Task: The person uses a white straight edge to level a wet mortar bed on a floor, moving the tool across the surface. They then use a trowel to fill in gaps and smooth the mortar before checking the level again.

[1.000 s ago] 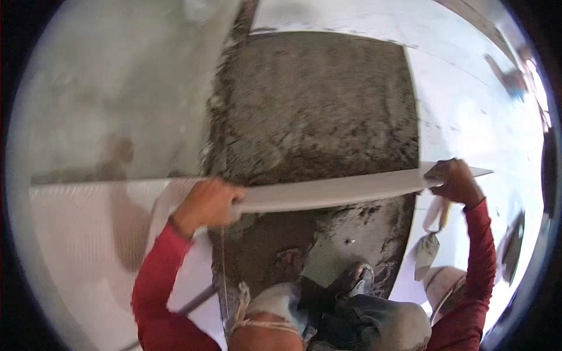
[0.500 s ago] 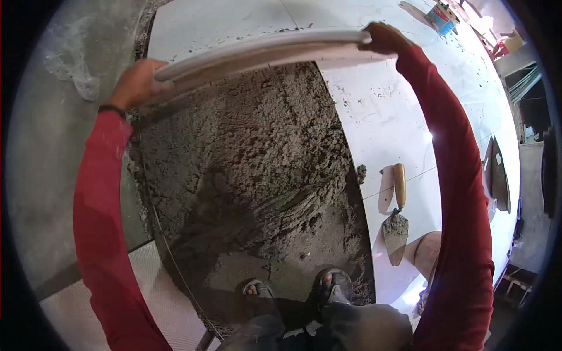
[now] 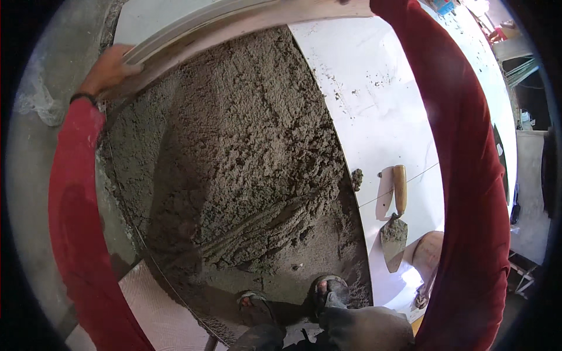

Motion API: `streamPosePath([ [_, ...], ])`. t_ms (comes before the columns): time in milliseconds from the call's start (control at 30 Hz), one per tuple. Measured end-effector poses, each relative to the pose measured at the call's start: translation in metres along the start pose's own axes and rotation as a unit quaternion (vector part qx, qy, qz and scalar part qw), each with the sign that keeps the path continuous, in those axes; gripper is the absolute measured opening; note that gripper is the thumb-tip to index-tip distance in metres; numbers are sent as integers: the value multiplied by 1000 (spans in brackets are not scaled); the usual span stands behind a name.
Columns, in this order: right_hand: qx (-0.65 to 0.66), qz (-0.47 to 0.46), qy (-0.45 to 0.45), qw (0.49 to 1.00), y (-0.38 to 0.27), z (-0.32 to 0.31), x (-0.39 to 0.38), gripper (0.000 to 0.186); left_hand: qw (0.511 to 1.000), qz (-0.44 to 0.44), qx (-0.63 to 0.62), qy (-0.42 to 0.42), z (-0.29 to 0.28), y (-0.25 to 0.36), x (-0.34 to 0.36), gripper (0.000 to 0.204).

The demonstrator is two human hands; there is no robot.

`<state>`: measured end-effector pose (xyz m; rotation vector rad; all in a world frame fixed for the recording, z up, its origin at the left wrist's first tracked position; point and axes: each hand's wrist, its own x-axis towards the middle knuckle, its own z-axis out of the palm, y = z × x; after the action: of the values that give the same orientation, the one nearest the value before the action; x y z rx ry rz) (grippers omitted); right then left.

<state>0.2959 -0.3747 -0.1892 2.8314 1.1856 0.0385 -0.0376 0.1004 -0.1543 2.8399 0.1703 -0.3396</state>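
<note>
My left hand (image 3: 111, 69) is closed around the left end of a long pale straightedge (image 3: 234, 28), a bar with grooves along its top. The bar spans the far part of a bed of rough grey mortar (image 3: 252, 123), slightly raised or resting on it; I cannot tell which. My right hand is mostly cut off by the top edge; only its fingertips (image 3: 342, 2) show, on the bar's right part. A pointed trowel (image 3: 394, 240) with a wooden handle and mortar on its blade lies on the white tiles (image 3: 374, 93) to the right.
My sandalled feet (image 3: 328, 289) stand at the near end of the mortar. A string (image 3: 170, 295) runs along its left edge. A ribbed pale tile (image 3: 158, 304) lies at the lower left, crumpled plastic (image 3: 44, 102) on the grey floor farther up. A small mortar lump (image 3: 356, 179) sits by the tile edge.
Both hands and the straightedge have moved farther away, toward the top left of the view. My right hand has gone almost out of the picture. More of the mortar surface shows.
</note>
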Motion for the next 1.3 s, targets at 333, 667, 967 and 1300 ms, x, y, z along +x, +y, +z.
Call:
streamPosePath([
  [333, 48, -41, -13, 998, -54, -14, 24, 45, 994, 25, 101, 38, -8, 14, 16, 50],
  [667, 44, -113, -126, 985, -33, -18, -50, 43, 996, -68, 51, -12, 6, 63, -19, 70],
  [967, 83, 13, -169, 982, -105, -59, -201, 45, 999, -3, 36, 22, 27, 129, -141, 41],
  [1300, 113, -31, -164, 979, -153, -62, -376, 26, 994, 64, 27, -82, 84, 178, -286, 36],
])
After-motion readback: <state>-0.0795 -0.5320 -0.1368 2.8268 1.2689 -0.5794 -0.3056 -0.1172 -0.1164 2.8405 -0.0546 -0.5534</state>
